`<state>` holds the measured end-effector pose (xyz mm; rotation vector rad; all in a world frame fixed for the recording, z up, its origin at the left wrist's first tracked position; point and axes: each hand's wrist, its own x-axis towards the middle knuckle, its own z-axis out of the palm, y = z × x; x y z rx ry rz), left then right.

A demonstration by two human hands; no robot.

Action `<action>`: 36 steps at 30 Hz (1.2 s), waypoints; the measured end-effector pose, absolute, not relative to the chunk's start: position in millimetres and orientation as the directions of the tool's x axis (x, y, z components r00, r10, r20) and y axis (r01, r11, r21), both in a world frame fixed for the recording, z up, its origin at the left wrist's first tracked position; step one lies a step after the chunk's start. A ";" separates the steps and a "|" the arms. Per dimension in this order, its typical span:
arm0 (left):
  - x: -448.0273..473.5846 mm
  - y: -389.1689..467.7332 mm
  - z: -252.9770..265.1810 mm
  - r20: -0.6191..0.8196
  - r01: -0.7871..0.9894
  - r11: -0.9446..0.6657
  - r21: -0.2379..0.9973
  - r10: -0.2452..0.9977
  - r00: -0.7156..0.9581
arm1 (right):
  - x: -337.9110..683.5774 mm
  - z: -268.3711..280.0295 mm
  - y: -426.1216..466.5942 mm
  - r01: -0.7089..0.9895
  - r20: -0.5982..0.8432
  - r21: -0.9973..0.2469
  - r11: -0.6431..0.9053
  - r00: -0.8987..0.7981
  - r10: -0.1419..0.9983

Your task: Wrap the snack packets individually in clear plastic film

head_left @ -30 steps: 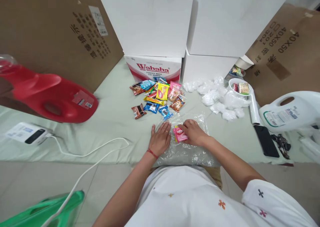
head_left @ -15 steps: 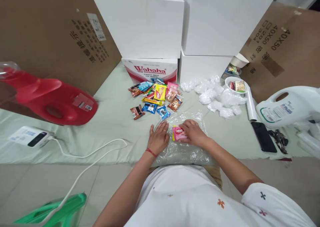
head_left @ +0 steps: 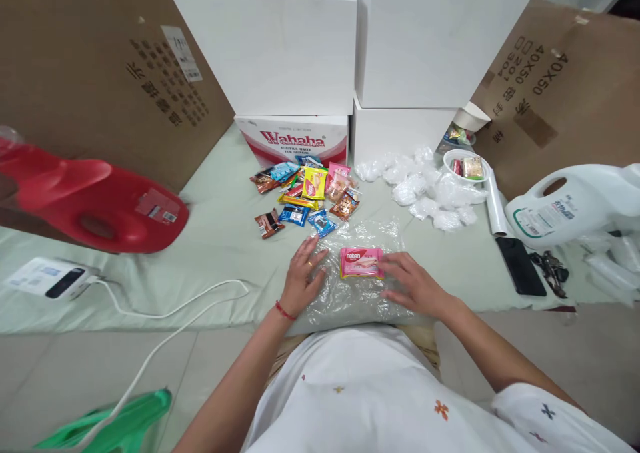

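Pink nabati packet (head_left: 362, 263) lying on clear plastic (head_left: 360, 303) by the table's (head_left: 220, 246) near edge

The pink nabati packet is lying flat close to the middle of the table's near edge, and a yellow rim is showing beneath it. At the plastic's left side, the left hand (head_left: 303, 280) is resting palm down, its fingers parted and grasping nothing. The right hand (head_left: 417, 286) is spreading its fingers loosely at the packet's right end without gripping it; whether the fingertips are touching the wrapper, I cannot tell. Toward the table's far edge, a heap of wrapped snacks (head_left: 314, 185) is sitting in front of a Wahaha box (head_left: 295, 140). Right of the heap, crumpled clear bags (head_left: 420, 183) are lying near a white bowl (head_left: 467, 166). A black phone (head_left: 521, 266) and keys (head_left: 553, 273) are lying toward the table's near right corner, while a white device (head_left: 47, 278) is lying toward the near left corner
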<state>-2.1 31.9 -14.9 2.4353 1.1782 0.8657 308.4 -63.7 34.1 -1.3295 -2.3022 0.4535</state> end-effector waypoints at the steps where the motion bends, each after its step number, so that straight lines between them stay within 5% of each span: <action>1: -8.4 26.5 -8.8 0.425 0.584 -0.641 0.497 0.767 0.480 | 317.4 32.0 -80.4 0.727 0.192 -0.484 0.487 -0.455 0.869; 4: -29.0 4.4 0.9 0.460 0.524 -0.734 0.433 0.679 0.571 | 335.3 13.5 -124.8 0.772 0.112 -0.443 0.455 -0.456 0.883; 9: -53.1 -28.2 -26.0 0.249 0.355 -0.885 0.301 0.432 0.867 | 341.1 -22.3 -145.6 0.799 0.145 -0.463 0.384 -0.359 0.922; 14: -56.2 -32.6 -39.7 0.282 0.477 -0.748 0.461 0.633 0.721 | 343.8 -9.1 -120.7 0.675 0.202 -0.650 0.350 -0.291 0.935; 19: -45.2 0.3 -12.3 0.257 0.519 -0.532 0.669 0.821 0.510 | 349.7 24.5 -83.8 0.610 0.080 -0.778 0.148 -0.137 0.987; 23: -23.2 52.3 -6.3 0.144 0.629 -0.356 0.691 0.921 0.362 | 350.6 25.4 -42.5 0.590 -0.036 -0.807 -0.029 0.000 0.999; 26: -4.2 86.9 -13.2 0.052 0.708 -0.262 0.656 0.951 0.304 | 350.9 12.8 -17.9 0.673 -0.156 -0.719 -0.171 0.084 0.984; 32: 19.9 78.8 2.7 0.412 0.794 -0.360 0.490 0.898 0.152 | 351.0 -4.6 -8.3 0.822 -0.232 -0.515 -0.243 0.139 0.963; 36: 50.3 46.2 19.1 0.395 0.670 -0.612 0.420 0.788 0.473 | 351.2 -4.1 -10.4 0.824 -0.251 -0.513 -0.241 0.125 0.960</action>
